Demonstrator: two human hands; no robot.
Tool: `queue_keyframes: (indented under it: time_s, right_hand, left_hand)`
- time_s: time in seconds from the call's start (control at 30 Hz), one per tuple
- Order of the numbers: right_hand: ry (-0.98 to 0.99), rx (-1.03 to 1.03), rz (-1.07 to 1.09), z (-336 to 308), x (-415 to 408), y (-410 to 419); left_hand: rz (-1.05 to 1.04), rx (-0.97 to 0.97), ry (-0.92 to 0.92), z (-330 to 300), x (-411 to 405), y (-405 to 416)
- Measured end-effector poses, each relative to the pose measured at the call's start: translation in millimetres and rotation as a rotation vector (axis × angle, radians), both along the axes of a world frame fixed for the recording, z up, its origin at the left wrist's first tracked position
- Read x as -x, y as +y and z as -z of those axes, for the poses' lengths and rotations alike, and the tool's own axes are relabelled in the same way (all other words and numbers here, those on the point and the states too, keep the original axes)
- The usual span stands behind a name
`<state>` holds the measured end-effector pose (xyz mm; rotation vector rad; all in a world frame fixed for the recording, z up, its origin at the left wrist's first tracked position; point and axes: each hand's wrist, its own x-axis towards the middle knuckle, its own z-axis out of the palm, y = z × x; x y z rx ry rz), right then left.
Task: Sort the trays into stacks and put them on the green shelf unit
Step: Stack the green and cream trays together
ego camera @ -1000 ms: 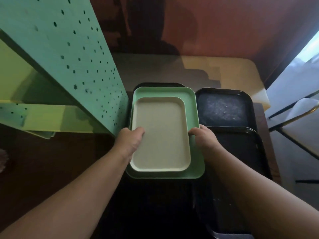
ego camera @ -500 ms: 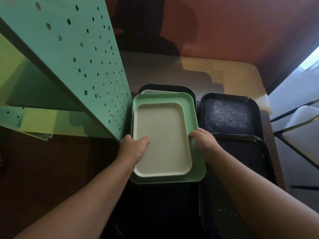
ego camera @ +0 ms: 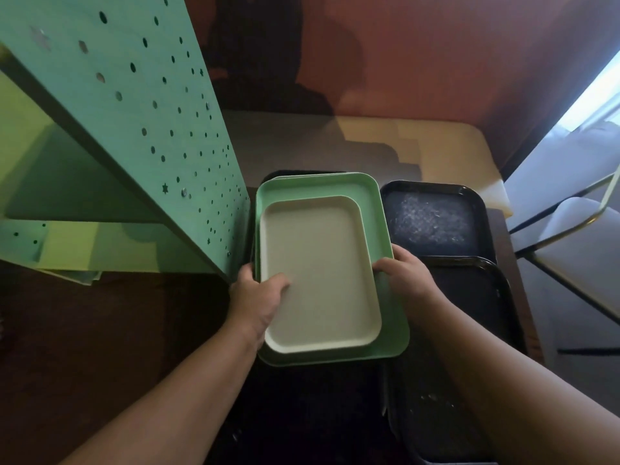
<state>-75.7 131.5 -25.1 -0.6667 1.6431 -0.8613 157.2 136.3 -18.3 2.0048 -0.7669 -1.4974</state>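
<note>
A beige tray (ego camera: 318,273) lies inside a larger light green tray (ego camera: 372,209), both over a dark tray beneath. My left hand (ego camera: 258,297) grips the left edge of the beige tray, thumb on its inner surface. My right hand (ego camera: 406,276) holds the right edge of the stack, fingers on the green tray's rim. The green shelf unit (ego camera: 127,129) with its perforated side panel stands directly to the left, almost touching the trays.
Two black trays lie to the right, a scuffed one (ego camera: 432,219) at the back and another (ego camera: 469,303) nearer me. More black trays (ego camera: 318,407) lie below the stack. A beige tabletop (ego camera: 419,142) extends behind. A white chair (ego camera: 570,236) stands at the right.
The view has shifted, so the stack sits lower and closer to the shelf panel. My left thumb has slid further onto the beige tray. Both hands keep their grip.
</note>
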Motion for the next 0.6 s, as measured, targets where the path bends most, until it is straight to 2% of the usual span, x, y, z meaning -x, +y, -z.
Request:
queue_keyframes:
  time_s: [0.1,0.33,0.6]
  right_hand:
    - [0.019,0.042,0.060,-3,1,23]
    - [-0.052,0.107,0.162,-14,-9,79]
    - [-0.085,0.170,0.002,-34,-11,99]
  left_hand:
    - [-0.026,-0.048,0.149,-6,-4,6]
    - [0.051,-0.104,0.261,-16,-17,27]
    - [0.204,0.045,0.358,-36,-42,42]
